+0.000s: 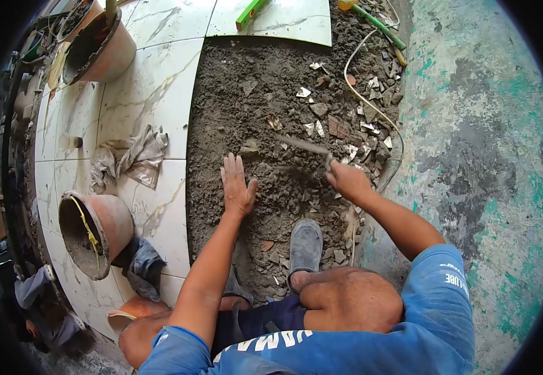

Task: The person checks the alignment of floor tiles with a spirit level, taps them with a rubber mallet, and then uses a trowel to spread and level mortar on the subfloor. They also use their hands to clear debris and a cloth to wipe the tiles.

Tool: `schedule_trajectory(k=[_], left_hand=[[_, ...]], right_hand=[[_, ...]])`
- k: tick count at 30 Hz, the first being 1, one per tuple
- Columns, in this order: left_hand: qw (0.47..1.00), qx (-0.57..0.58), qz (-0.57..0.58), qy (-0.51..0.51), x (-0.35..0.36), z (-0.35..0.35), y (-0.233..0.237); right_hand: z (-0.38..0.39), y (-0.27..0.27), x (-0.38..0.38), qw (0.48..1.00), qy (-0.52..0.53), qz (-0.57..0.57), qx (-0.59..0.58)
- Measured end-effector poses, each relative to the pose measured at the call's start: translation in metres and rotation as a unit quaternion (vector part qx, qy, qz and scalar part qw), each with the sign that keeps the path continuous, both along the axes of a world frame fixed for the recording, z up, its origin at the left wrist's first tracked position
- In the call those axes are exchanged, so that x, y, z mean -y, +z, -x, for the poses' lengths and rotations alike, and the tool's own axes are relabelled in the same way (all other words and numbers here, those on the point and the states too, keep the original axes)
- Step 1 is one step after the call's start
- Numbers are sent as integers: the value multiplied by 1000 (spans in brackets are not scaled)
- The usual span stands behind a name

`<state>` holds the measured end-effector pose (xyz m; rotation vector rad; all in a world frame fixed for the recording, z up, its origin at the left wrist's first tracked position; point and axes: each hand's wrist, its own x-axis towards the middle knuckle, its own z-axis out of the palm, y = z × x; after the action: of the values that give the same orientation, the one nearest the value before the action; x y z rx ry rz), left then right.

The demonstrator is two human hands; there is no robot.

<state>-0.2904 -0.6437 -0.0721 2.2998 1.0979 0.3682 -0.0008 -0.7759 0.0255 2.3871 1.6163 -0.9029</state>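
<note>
— Closest to us are our blue shirt (434, 325) and a bare knee (353, 300), with our grey shoe (304, 245) just past it, planted on the near edge of the mortar bed (246, 112).

— And our hands?

— They are apart. Our left hand (237, 187) lies flat on the grey mortar, palm down and fingers spread, gripping nothing. Our right hand (346, 180) is closed around the handle of a trowel (306, 145). Its blade points left, low over the mortar, and it is blurred, so we cannot tell whether it touches the surface.

— Where is the mortar?

— It fills the dark strip between the white marbled tiles (153, 94) on our left and the worn, green-stained concrete floor (471, 125) on our right. Broken tile shards (340, 128) are scattered over its far right part, and a pale cord (371, 103) curves along that edge.

— What lies on the tiles?

— A crumpled grey rag (128, 159) sits near the mortar's edge. Nearer to us an orange bucket (90, 231), dirty inside, lies tipped on its side, with a blue cloth (141, 262) just beside it. A second bucket (96, 47) stands farther off. A green level (251, 14) rests on the far tile, and a green-handled tool (381, 26) lies at the top right of the mortar.
</note>
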Motion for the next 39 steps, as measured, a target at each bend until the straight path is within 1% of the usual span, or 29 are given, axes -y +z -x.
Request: schedule_trajectory(k=[2,3,4,6,7,8,9,10,12,13,14,15,17,18,19,21,22,23,24,25,26,27,28,30,34,36,37,38,39], left_hand=[[1000,-11,4,-12,-6,-8,-5],[999,9,-12,-45,-5,-9,-7],[999,10,-14,-42,-1,-9,-5],[990,81,52,-107,15,0,3],[988,55,47,-139,25,9,5],[975,76,81,-193,31,18,7],[966,89,110,-218,36,25,8],[954,102,141,-243,38,30,8],[980,93,62,-166,29,38,17],[994,75,24,-73,22,40,14],[995,98,8,21,15,41,8],[991,89,0,97,4,41,6],[971,128,-9,203,-16,47,-7],[970,125,-18,209,-24,51,-8],[974,125,-8,187,-30,53,-3],[978,124,4,166,-35,56,1],[984,97,3,149,-38,59,2],[989,70,0,127,-41,60,4],[990,75,-3,122,-42,59,6],[995,39,-11,89,-42,59,7],[998,1,-19,59,-43,57,7],[999,-20,0,34,-40,53,10],[999,-16,1,34,-37,46,11],[998,-55,-38,-8,-38,22,10],[996,-58,-41,-45,-43,-37,20],[995,-65,-46,-62,-45,-60,19],[995,-59,-26,-71,-46,-69,11],[995,-54,-7,-80,-47,-75,4],[992,-53,54,-102,-45,-79,-3]], right_hand=[[3,-5,2,1000,11,-9,27],[12,-12,14,998,62,7,-1],[22,-19,26,993,112,20,-27],[25,-30,56,989,147,-9,-23],[15,-26,57,980,197,6,-25],[2,-19,54,969,244,20,-24],[-11,-14,49,957,288,5,-16],[-23,-12,44,952,303,-37,-25],[-18,3,33,967,240,-79,-30],[8,32,15,987,141,42,-66],[34,49,3,980,62,127,-140],[65,55,-1,966,6,162,-200],[128,41,4,958,9,138,-253],[149,34,5,957,14,112,-266],[151,20,3,959,10,110,-262],[148,-3,0,955,-48,61,-285],[139,-5,2,948,-142,66,-278],[124,-4,4,949,-197,63,-238],[102,-18,13,948,-224,32,-226],[79,-10,18,941,-266,25,-207],[55,-20,29,943,-272,-9,-193],[38,-20,39,961,-225,-40,-158],[27,-19,42,956,-237,-17,-171],[19,-19,49,929,-315,-11,-195],[0,-5,54,932,-338,-34,-128],[-7,-2,63,947,-282,-3,-156],[-12,0,65,952,-254,11,-169],[-14,-1,65,953,-254,10,-167],[-16,-3,65,974,-216,25,-69]])
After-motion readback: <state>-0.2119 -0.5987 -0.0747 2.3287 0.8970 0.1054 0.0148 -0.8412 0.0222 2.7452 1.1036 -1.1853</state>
